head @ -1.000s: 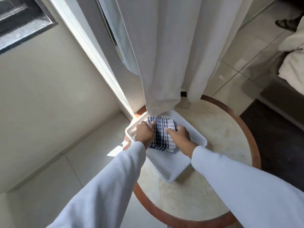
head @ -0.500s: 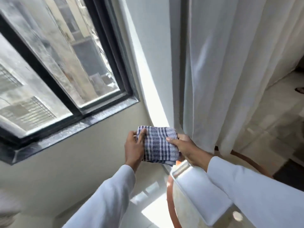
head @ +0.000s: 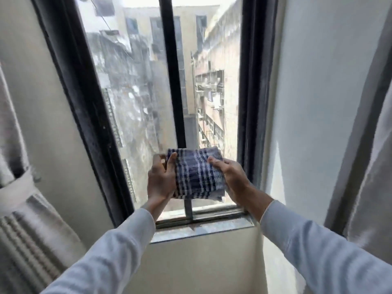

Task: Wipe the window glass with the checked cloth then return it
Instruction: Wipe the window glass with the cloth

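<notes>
In front of the window: both hands raised, folded cloth between them.
Cloth (head: 198, 174): blue-white checked, folded, held before the lower glass; contact with glass unclear.
Left hand (head: 161, 181): grips cloth's left edge, thumb on the front.
Right hand (head: 230, 177): grips cloth's right edge, fingers on the front.
Window glass (head: 135, 85): streaky, black frame (head: 89, 115), buildings outside.
Curtain (head: 369, 145): white, right side.

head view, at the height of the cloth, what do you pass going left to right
grey curtain → left window frame post → left hand → checked cloth → right hand → white wall reveal → pale curtain
</notes>
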`<state>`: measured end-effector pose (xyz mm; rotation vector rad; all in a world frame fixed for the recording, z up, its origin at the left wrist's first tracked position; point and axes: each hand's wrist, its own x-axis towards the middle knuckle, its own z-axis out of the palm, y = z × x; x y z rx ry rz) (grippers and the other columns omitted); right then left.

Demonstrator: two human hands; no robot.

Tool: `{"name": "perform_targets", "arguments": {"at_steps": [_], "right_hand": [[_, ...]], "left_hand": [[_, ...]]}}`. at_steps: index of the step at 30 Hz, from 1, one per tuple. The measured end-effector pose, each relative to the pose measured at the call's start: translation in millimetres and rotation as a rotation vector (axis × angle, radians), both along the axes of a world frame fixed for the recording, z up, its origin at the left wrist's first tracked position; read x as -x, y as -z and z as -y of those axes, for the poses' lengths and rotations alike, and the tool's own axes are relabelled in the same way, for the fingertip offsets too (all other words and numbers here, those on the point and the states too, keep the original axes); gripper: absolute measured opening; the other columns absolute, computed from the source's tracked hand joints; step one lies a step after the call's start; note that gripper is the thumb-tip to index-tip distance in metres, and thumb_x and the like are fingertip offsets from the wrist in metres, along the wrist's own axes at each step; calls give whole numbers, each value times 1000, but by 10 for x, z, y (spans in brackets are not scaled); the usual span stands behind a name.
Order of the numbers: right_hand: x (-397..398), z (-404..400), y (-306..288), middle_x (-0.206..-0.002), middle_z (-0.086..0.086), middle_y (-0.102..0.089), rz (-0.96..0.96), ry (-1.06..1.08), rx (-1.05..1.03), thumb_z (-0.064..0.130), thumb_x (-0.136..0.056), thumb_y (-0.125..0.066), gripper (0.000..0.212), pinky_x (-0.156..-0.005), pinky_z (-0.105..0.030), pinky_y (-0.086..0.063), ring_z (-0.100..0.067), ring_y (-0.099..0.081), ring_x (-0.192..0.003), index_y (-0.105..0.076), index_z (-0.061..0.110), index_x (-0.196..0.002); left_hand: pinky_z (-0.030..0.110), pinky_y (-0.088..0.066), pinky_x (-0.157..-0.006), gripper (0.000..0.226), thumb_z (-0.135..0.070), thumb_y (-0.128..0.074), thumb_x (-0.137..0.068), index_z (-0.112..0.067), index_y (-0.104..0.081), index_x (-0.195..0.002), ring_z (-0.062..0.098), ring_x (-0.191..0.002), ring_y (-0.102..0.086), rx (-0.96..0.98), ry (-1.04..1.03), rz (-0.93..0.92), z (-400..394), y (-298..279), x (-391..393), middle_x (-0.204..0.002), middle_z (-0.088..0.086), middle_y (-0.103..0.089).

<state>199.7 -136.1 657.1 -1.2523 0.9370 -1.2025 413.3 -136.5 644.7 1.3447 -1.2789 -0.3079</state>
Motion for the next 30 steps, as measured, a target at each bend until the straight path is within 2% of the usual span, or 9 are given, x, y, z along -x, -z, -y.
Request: {"name": "perform_targets", "arguments": {"at_steps": [5, 8, 11, 15, 17, 20, 23, 27, 30], "right_hand": [[-804, 398, -595, -143, -50, -52, 106, -186, -45, 44, -113, -47, 63, -115, -82, -41, -68, -54, -133, -55, -12, -140], [-1237, 588, -736, -134, -35, -68, 190, -421, -28, 43, -112, -54, 49, -101, -60, -64, -50, -69, -125, -58, 5, -143], [-1602, 787, -750, -114, -21, -78, 264, -506, -97, 17, -107, -64, 43, -75, -39, -69, -31, -82, -98, -55, -2, -144], [-1882, 1040, -638, -118, -25, -81, 458, -261, -92, 7, -109, -56, 26, -61, -40, -68, -35, -84, -87, -67, 7, -133], [-2017, 1160, -632, -103, -12, -80, 462, -13, 120, 9, -110, -57, 24, -46, -28, -59, -19, -79, -65, -74, 24, -118], [-2272, 1490, -720, -119, 15, -79, 107, 374, 734, -1, -106, -55, 45, -88, -25, -66, 0, -76, -105, -70, 29, -137], [-2546, 2086, -953, -173, -2, -43, -511, 563, 1192, 14, -102, -55, 59, -133, -55, -31, -27, -31, -165, -49, 19, -161], [-2799, 2687, -891, -181, 7, 14, -981, 549, 1110, 53, -112, -38, 71, -138, -55, 4, -21, 16, -169, -12, 30, -174], [-3090, 2745, -582, -183, 2, -14, -1164, 451, 1448, 38, -112, -39, 61, -137, -54, -19, -22, -6, -170, -28, 27, -171]], "left_hand": [[26, -56, -45, 40, -53, -53, -110, -15, -58, -121, -1, -50, -66, 149, -43, 104, 323, -635, -802, -69, -11, -66], [43, -53, -43, 42, -54, -55, -109, -14, -59, -121, 20, -45, -61, 202, -12, 77, 532, -783, -1122, -61, 1, -65], [53, -56, -47, 40, -59, -58, -105, -21, -60, -114, 35, -55, -72, 233, 0, 86, 741, -905, -1324, -67, 12, -73], [47, -63, -55, 44, -64, -60, -102, -21, -68, -111, 26, -64, -77, 229, -114, 182, 1020, -1010, -1675, -73, 1, -77], [42, -64, -70, 41, -58, -57, -107, -19, -68, -115, 23, -83, -75, 310, -250, 274, 1216, -1100, -1904, -89, -3, -77], [46, -54, -101, 38, -41, -58, -110, -10, -65, -130, 30, -125, -64, 519, -437, 445, 1591, -1391, -2231, -132, 9, -68], [45, -32, -132, 55, -37, -47, -116, -2, -50, -158, 36, -160, -40, 546, -562, 580, 1991, -1771, -2514, -172, 19, -40], [43, -12, -141, 67, -41, -27, -118, -5, -21, -175, 31, -172, -14, 516, -542, 706, 2342, -1862, -2777, -185, 14, -14], [34, -4, -139, 65, -38, -24, -119, -5, -21, -175, 30, -173, -14, 565, -590, 711, 2462, -1788, -2816, -185, 14, -15]]}}
